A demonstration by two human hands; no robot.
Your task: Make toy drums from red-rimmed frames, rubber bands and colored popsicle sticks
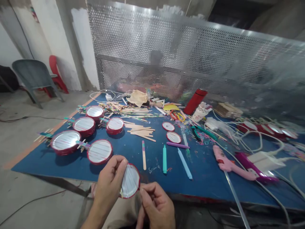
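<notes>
The held disc [131, 180] has a smooth, shiny face. The sticks [140, 129] look like matt wood, the markers [165, 160] smooth plastic. The screen [190, 47] is glossy perforated metal.

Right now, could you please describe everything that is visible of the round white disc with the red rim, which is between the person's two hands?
The round white disc has a pale, slightly shiny face with faint lines running across it, edged by a thin red rim. Its material is unclear. It is tilted, its face toward the camera, in front of the near edge of the blue table. The left hand grips and partly covers its left side; the right hand's fingertips are at its lower right rim.
</notes>
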